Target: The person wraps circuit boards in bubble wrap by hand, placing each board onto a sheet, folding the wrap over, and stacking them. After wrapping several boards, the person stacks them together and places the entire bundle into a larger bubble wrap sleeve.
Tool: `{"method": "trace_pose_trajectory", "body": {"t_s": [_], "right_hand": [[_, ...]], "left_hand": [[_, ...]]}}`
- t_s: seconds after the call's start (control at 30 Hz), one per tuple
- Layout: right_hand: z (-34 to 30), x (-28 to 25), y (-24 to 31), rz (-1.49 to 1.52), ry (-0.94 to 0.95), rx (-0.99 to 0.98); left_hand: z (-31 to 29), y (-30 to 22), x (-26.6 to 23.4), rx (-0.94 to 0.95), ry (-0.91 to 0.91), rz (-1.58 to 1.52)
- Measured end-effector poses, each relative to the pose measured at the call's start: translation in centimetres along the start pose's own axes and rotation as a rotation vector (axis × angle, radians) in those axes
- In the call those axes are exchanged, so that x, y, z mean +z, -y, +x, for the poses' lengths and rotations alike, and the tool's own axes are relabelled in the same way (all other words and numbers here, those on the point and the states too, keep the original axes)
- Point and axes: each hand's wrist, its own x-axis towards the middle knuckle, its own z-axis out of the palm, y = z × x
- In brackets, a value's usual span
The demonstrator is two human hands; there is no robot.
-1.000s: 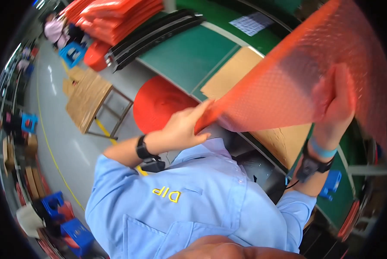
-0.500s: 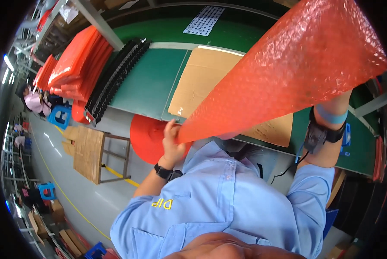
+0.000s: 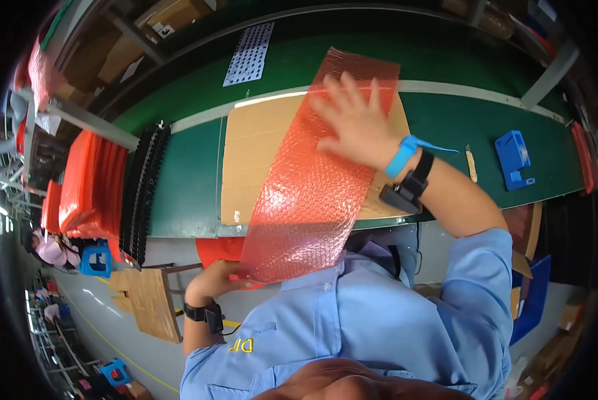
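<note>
A long strip of translucent red bubble wrap (image 3: pixel 299 200) lies slantwise over a sheet of brown cardboard (image 3: pixel 255 143) on the green workbench (image 3: pixel 185 180). Its near end hangs past the bench's front edge, in front of my blue shirt. My left hand (image 3: pixel 213 279) grips the near left corner of the wrap, its fingertips partly behind the film. On the upper part of the strip is my right hand (image 3: pixel 359 123), palm down with fingers spread. A red rounded piece (image 3: pixel 217 249) shows below the bench edge, beside my left hand.
Stacked red bubble-wrap pieces (image 3: pixel 89 187) and black toothed strips (image 3: pixel 142 193) occupy the bench's left end. To the right lie a cutter knife (image 3: pixel 471 164) and a blue tape dispenser (image 3: pixel 513 160). A perforated white sheet (image 3: pixel 249 55) is farther back. A wooden stool (image 3: pixel 153 305) stands left.
The bubble wrap has come down from its raised position at the upper right onto the cardboard. My right hand, hidden behind it before, now shows spread on top. My left hand still grips the near end.
</note>
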Motion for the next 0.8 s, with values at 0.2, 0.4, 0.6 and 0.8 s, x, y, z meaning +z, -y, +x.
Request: {"method": "trace_pose_trajectory", "body": {"t_s": [0.2, 0.4, 0.6, 0.8], "right_hand": [[-2.5, 4.0, 1.6, 0.274, 0.311, -0.065], [-2.7, 3.9, 1.5, 0.332, 0.266, -0.064], [-1.7, 3.9, 2.1, 0.421, 0.236, -0.195], [-1.1, 7.2, 1.9, 0.519, 0.139, -0.083]], "left_hand": [[12.4, -9.6, -10.4, 0.303, -0.585, 0.287], [35.7, -14.7, -12.8, -0.054, -0.875, 0.824], [48.1, -8.0, -23.9, -0.331, -0.599, 0.725], [48.7, -12.2, -23.4, -0.189, -0.666, 0.758]]}}
